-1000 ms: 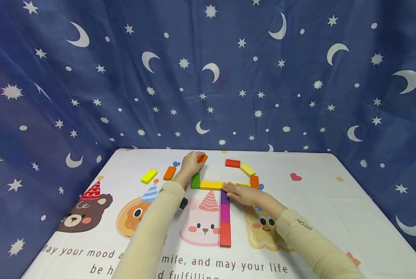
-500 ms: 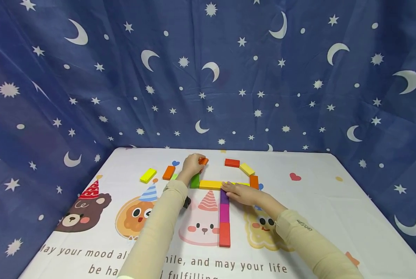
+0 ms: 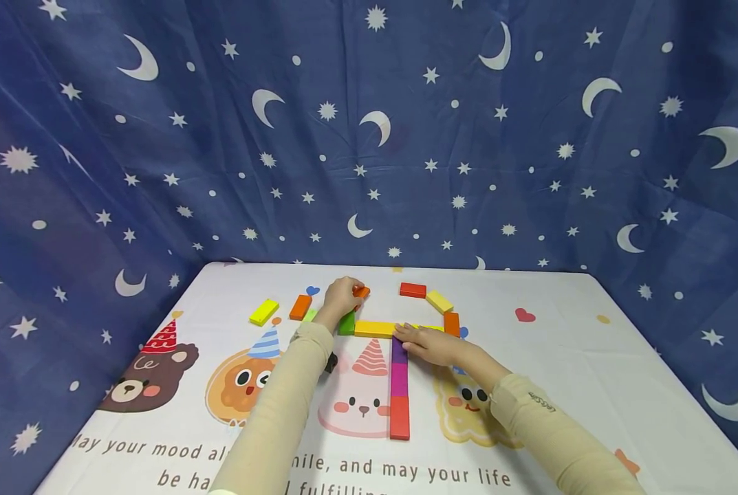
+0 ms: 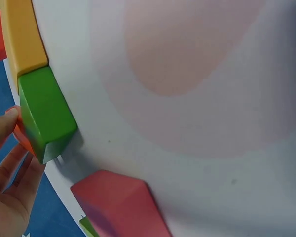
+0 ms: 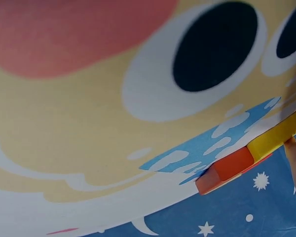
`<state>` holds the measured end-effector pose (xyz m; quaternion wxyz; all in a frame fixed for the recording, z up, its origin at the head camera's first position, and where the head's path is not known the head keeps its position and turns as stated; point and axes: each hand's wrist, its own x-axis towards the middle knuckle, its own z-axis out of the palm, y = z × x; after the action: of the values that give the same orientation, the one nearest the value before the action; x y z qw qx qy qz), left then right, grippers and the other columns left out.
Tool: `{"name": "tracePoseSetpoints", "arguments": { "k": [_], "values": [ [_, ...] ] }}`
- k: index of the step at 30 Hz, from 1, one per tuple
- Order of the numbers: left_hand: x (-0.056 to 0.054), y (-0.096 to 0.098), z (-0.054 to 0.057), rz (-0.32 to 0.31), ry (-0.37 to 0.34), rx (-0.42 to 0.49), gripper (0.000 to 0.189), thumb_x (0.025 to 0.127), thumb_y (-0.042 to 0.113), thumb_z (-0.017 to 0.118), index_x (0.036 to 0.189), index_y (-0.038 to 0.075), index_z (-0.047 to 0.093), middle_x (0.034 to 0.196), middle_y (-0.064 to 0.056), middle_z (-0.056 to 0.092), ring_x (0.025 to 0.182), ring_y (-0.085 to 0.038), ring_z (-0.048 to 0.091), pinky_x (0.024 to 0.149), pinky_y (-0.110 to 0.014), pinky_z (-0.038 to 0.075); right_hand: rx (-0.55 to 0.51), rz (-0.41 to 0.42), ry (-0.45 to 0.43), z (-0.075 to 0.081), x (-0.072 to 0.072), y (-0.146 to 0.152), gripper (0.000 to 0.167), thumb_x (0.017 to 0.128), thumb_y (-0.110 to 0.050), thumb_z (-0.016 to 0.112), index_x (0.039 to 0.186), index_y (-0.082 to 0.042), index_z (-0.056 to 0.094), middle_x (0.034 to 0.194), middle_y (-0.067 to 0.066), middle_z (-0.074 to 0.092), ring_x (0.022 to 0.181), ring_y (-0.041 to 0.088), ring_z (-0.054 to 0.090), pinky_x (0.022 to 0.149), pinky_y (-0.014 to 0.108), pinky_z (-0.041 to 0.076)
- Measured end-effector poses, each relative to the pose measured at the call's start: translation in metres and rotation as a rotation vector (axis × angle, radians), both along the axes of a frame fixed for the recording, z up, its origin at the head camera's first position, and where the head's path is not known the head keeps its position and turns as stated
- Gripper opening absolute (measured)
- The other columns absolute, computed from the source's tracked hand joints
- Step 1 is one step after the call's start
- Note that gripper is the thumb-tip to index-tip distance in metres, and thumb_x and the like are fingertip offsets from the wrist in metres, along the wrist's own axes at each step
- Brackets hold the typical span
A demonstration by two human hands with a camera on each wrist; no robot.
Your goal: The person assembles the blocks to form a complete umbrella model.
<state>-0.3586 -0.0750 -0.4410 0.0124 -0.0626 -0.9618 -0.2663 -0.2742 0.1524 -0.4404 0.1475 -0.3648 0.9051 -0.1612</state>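
Note:
My left hand [image 3: 339, 302] pinches an orange block [image 3: 361, 292] between thumb and fingers, just behind a green block [image 3: 346, 322]. In the left wrist view, that orange block [image 4: 20, 131] is mostly hidden behind the green block [image 4: 47, 108]. An amber block [image 3: 373, 328] adjoins the green one on the right. My right hand [image 3: 429, 344] lies with fingers extended over a bright yellow block and the top of a purple block [image 3: 399, 350]. Magenta [image 3: 399, 378] and red [image 3: 399, 418] blocks continue that column toward me. On the right, the row meets another orange block [image 3: 452, 324].
A pale yellow block [image 3: 439, 302] and a red block [image 3: 413, 290] curve away at the back right. Loose yellow [image 3: 264, 312], orange [image 3: 300, 307] and light green [image 3: 309, 315] blocks lie left of my left hand. A pink-red block [image 4: 123, 202] shows in the left wrist view.
My left hand has shifted slightly toward me with the orange block, bringing it closer to the green block. The right hand has stayed in place.

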Motion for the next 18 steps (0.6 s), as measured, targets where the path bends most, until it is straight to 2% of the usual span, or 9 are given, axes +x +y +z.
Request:
{"name": "tracePoseSetpoints", "arguments": {
  "k": [18],
  "values": [
    [0.0003,-0.0006,-0.0014,-0.004,-0.015,-0.012,0.034,0.085,0.009,0.067,0.119,0.007,0.065,0.118,-0.013,0.065,0.11,-0.027,0.059,0.1,-0.037,0.045,-0.011,0.008,0.015,-0.004,-0.0011,0.0009,0.044,0.102,-0.023,0.039,0.141,-0.003,0.042,0.15,0.013,0.034,0.14,0.032,0.03,0.114,0.05,0.025]
  ]
}}
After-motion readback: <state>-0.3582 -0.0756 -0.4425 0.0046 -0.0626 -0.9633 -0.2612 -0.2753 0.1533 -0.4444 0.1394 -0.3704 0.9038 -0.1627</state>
